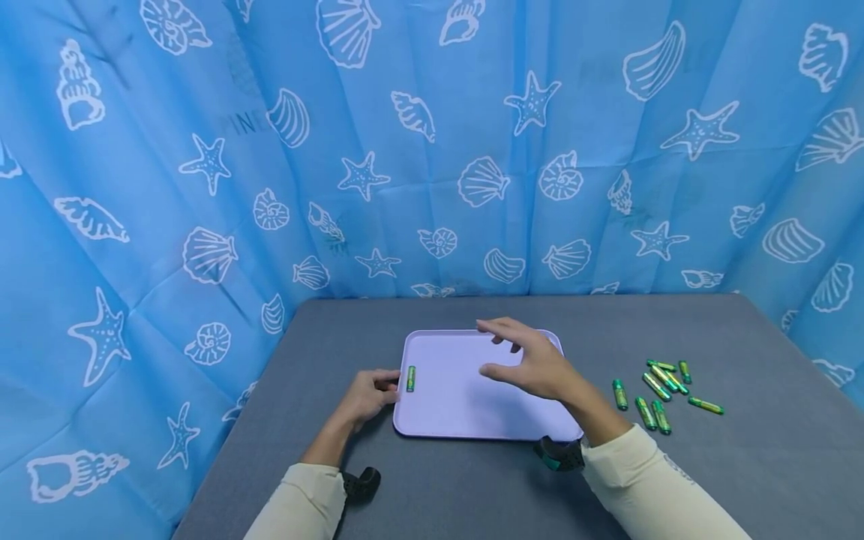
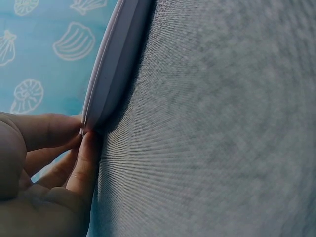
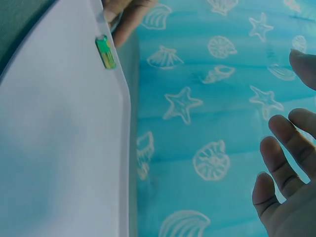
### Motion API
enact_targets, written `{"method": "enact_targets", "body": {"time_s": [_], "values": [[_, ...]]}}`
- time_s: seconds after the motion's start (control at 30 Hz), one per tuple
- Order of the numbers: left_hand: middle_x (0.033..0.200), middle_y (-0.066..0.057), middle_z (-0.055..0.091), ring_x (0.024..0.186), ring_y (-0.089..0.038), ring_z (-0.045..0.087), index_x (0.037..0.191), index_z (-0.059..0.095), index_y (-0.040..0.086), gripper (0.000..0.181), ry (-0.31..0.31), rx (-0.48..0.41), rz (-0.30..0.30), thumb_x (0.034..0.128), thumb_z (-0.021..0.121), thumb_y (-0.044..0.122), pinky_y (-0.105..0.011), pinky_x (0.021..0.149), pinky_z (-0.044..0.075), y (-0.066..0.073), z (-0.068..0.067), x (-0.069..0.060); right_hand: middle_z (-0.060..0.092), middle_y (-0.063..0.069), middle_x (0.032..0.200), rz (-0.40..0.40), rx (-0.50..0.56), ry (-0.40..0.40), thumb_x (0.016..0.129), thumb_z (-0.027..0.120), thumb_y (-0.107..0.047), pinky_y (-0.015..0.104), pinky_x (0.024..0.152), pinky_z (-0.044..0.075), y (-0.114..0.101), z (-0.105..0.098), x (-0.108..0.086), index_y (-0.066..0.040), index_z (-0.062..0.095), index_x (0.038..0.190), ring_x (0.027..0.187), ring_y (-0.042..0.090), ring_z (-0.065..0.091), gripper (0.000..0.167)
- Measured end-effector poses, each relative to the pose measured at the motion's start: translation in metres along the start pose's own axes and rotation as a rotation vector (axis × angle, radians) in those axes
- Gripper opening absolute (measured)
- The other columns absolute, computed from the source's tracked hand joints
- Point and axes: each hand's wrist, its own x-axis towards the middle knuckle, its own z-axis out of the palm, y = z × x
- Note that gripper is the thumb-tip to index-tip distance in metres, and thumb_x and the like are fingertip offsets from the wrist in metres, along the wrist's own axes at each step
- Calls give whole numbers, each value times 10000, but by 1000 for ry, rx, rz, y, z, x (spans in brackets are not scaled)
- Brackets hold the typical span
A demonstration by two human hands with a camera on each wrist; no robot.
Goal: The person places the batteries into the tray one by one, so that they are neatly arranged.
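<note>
A pale lilac rectangular tray (image 1: 472,416) lies on the grey tabletop. Inside it, along the left rim, rests one green and yellow battery (image 1: 411,379), seen also as a small battery (image 3: 105,52) in the right wrist view. My left hand (image 1: 367,397) pinches the tray's left edge; the left wrist view shows thumb and fingertips meeting at the tray rim (image 2: 101,81). Above the right half of the tray hovers my right hand (image 1: 529,364), thumb and fingers spread apart with nothing between them.
To the right of the tray, several loose green batteries (image 1: 645,413) are scattered on the grey tabletop (image 1: 472,487), some crossing one another. A blue curtain (image 1: 432,210) with white shell and starfish prints hangs behind and beside the table.
</note>
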Motion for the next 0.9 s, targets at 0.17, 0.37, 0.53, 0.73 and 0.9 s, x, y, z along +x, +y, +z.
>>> {"method": "enact_targets", "body": {"time_s": [0.17, 0.37, 0.53, 0.73, 0.9], "values": [[915, -76, 612, 828, -199, 545, 1244, 619, -46, 426, 2, 3, -6, 825, 668, -107, -287, 658, 451, -1, -1, 0, 575, 30, 1269, -39, -58, 43, 795, 803, -218, 379, 760, 448, 1, -18, -17, -80, 564, 1354, 1021, 253, 554, 623], [902, -78, 610, 822, -202, 542, 1245, 613, -57, 423, 0, -11, -4, 828, 664, -113, -313, 667, 451, -2, -2, 0, 583, 36, 1253, -60, -126, 95, 771, 820, -169, 329, 730, 438, 3, -39, -37, -84, 574, 1344, 990, 194, 533, 629], [911, -84, 610, 825, -204, 543, 1240, 617, -55, 421, 2, -23, -6, 826, 664, -112, -323, 673, 454, -1, -2, 0, 561, 23, 1278, -17, -169, 114, 769, 822, -148, 300, 738, 412, 0, -57, -54, -87, 563, 1356, 993, 146, 507, 645], [931, -90, 613, 839, -213, 541, 1234, 624, -50, 415, 1, -17, -1, 825, 666, -101, -319, 667, 451, -1, -1, 1, 548, 30, 1292, -30, -210, 158, 735, 832, -59, 237, 739, 373, 5, -77, -77, -57, 557, 1352, 993, 105, 487, 676], [942, -93, 611, 836, -207, 542, 1240, 617, -56, 416, -11, -26, 2, 829, 661, -105, -304, 659, 452, -1, -1, 2, 539, 11, 1303, -23, -212, 191, 701, 833, 6, 190, 755, 352, 16, -91, -97, -102, 554, 1367, 1011, 65, 469, 730]]}}
